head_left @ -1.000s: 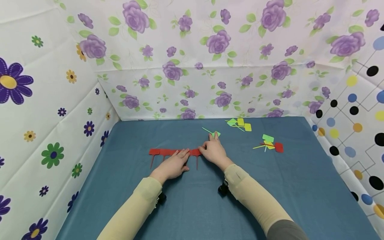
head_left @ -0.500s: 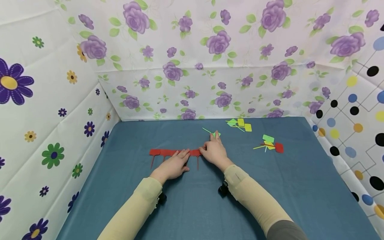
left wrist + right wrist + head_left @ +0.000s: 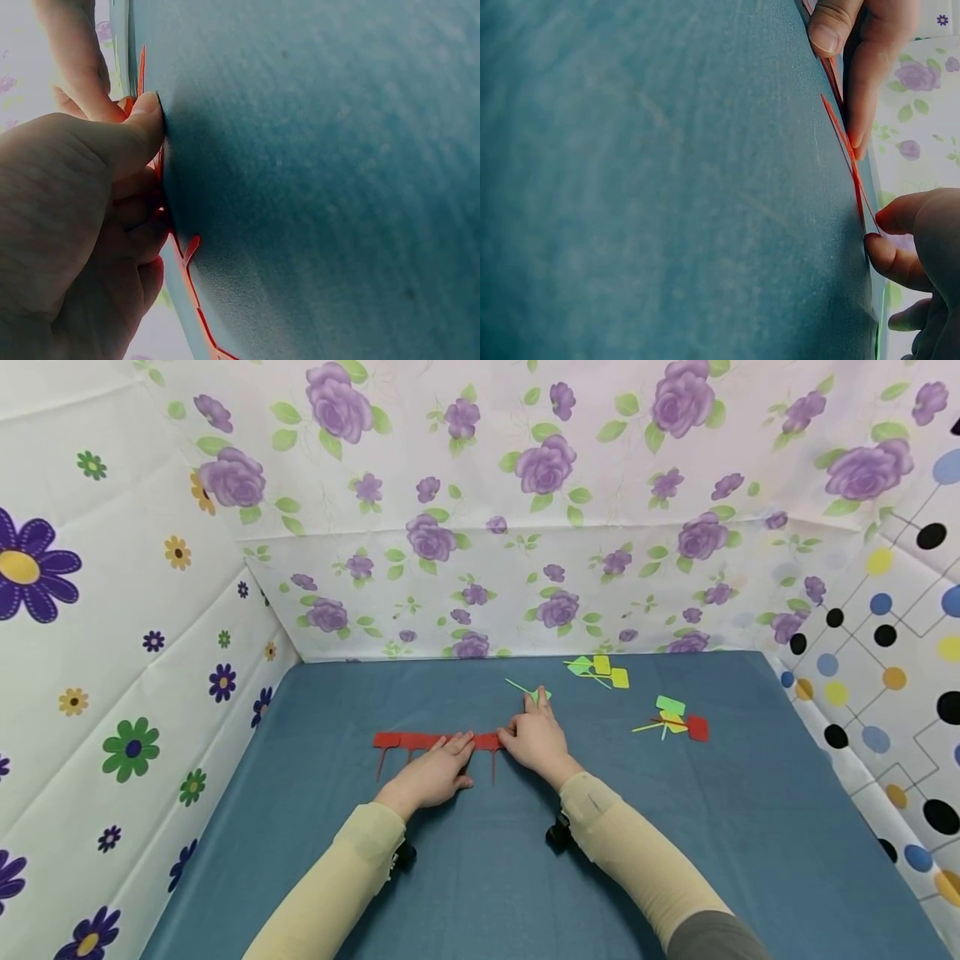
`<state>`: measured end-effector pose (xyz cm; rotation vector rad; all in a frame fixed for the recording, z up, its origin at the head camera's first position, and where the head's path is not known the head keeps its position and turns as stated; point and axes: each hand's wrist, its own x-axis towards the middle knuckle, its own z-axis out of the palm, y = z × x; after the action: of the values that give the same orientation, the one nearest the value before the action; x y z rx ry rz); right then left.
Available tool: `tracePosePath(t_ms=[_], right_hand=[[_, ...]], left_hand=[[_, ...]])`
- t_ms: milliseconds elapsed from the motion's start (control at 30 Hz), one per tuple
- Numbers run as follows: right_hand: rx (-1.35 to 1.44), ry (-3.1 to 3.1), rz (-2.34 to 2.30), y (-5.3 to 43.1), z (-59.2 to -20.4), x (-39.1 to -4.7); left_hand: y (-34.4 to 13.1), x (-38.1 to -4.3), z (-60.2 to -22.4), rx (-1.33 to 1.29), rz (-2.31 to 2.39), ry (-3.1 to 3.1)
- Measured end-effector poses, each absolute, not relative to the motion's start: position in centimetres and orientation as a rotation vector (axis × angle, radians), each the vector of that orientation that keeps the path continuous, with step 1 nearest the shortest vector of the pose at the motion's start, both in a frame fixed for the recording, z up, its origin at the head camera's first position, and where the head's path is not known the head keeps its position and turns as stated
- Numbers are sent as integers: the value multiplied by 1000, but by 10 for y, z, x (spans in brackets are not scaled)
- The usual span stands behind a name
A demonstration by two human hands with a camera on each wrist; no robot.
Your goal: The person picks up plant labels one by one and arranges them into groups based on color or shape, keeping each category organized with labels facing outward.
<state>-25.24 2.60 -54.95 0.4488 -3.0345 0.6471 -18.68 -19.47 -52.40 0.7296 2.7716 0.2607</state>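
A row of red plastic tags, each a flat square head with a thin stem, lies edge to edge on the blue cloth. The stems point toward me. My left hand rests over the middle of the row, its extended fingers pressing on the heads and hiding part of them. At the row's right end, my right hand pinches the edge of the last red tag between thumb and finger; the pinch shows in the right wrist view, with the tag slightly tilted. Its other fingertips overlap a green tag.
Yellow and green tags lie loosely piled at the back of the blue cloth. Farther right, another small pile has a red tag, a green one and a yellow one. Patterned cloth walls enclose the back and sides.
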Motion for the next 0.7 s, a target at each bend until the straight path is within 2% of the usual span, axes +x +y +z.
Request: tracePosePath(t_ms=[700], right_hand=[[441,-3043,631,27,-544,-253]], left_hand=[[-195,-188,-523,742,253,2767]])
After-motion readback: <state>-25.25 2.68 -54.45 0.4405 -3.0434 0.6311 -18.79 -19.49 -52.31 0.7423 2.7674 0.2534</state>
